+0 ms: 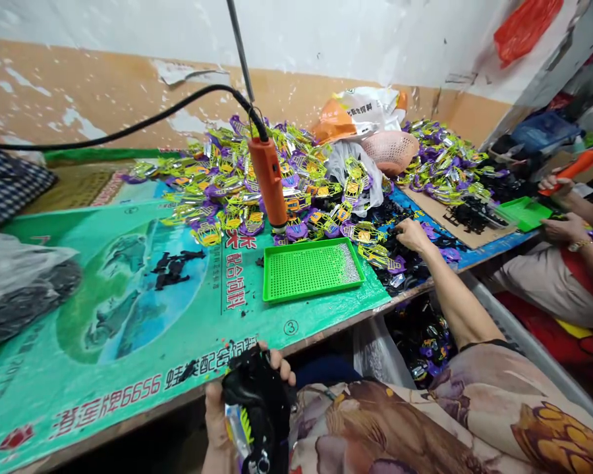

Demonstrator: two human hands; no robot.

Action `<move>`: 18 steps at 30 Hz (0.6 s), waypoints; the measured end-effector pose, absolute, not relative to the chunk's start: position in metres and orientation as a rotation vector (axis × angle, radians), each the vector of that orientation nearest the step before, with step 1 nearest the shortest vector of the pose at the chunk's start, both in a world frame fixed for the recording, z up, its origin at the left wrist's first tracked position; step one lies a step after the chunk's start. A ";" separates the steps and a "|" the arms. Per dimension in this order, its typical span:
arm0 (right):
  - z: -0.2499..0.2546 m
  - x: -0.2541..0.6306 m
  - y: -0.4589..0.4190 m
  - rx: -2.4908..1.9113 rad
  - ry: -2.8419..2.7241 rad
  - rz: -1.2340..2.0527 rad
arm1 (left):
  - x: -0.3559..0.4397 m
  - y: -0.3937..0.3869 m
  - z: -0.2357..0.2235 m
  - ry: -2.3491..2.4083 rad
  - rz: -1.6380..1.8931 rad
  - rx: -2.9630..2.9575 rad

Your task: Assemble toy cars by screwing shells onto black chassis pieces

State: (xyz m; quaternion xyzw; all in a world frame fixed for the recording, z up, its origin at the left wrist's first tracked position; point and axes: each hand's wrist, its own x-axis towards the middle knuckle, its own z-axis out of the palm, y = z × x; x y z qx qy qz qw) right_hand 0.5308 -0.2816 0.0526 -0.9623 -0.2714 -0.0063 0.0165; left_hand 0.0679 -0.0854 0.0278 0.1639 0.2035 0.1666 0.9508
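Note:
Near the table's front edge, my left hand [216, 415] is closed around a black plastic toy car chassis [257, 401], with silver and yellow-green pieces showing on its side. My right hand [412, 236] reaches forward to the right, fingers curled down onto a heap of black plastic parts [395, 214]; what they pinch is too small to make out. Between the hands lies a green perforated tray [296, 276] with small silver screws [348, 263] gathered at its right end. An orange electric screwdriver [268, 184] hangs upright just behind the tray.
Yellow-green and purple toy car shells [227, 184] are heaped along the wall. A pink basket [390, 153] and a white-orange sack [358, 115] stand behind. Black parts [172, 268] lie on the green sheet. At right, a co-worker's hand holds an orange screwdriver [578, 164].

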 end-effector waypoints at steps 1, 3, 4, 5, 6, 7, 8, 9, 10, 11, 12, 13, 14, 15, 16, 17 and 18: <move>0.047 0.535 -0.283 -3.006 -0.854 0.024 | 0.071 -0.082 0.029 0.442 0.347 0.332; 0.038 0.539 -0.282 -3.016 -0.849 0.077 | 0.077 -0.072 0.032 0.522 0.365 0.308; 0.034 0.541 -0.281 -3.022 -0.846 0.092 | 0.079 -0.066 0.033 0.560 0.372 0.292; 0.032 0.543 -0.280 -3.025 -0.841 0.097 | 0.080 -0.061 0.033 0.585 0.377 0.276; 0.030 0.544 -0.279 -3.027 -0.837 0.095 | 0.081 -0.056 0.034 0.591 0.382 0.260; 0.030 0.545 -0.280 -3.026 -0.836 0.089 | 0.081 -0.053 0.034 0.582 0.383 0.246; 0.030 0.545 -0.280 -3.024 -0.836 0.085 | 0.082 -0.051 0.034 0.561 0.381 0.235; 0.030 0.545 -0.282 -3.022 -0.838 0.083 | 0.082 -0.050 0.033 0.540 0.376 0.225; 0.030 0.545 -0.283 -3.019 -0.839 0.084 | 0.082 -0.051 0.033 0.526 0.371 0.219; 0.030 0.544 -0.285 -3.016 -0.841 0.089 | 0.082 -0.052 0.033 0.526 0.365 0.216; 0.029 0.544 -0.285 -3.014 -0.842 0.096 | 0.082 -0.054 0.033 0.539 0.355 0.211; 0.028 0.543 -0.286 -3.013 -0.840 0.104 | 0.083 -0.056 0.033 0.556 0.343 0.207; 0.027 0.542 -0.286 -3.014 -0.836 0.113 | 0.083 -0.057 0.034 0.577 0.332 0.203; 0.025 0.542 -0.285 -3.016 -0.830 0.121 | 0.084 -0.058 0.035 0.601 0.327 0.199; 0.023 0.541 -0.284 -3.020 -0.823 0.129 | 0.086 -0.059 0.036 0.625 0.332 0.198; 0.022 0.541 -0.283 -3.023 -0.816 0.134 | 0.087 -0.058 0.037 0.649 0.347 0.198; 0.021 0.541 -0.282 -3.026 -0.810 0.139 | 0.088 -0.058 0.038 0.670 0.367 0.200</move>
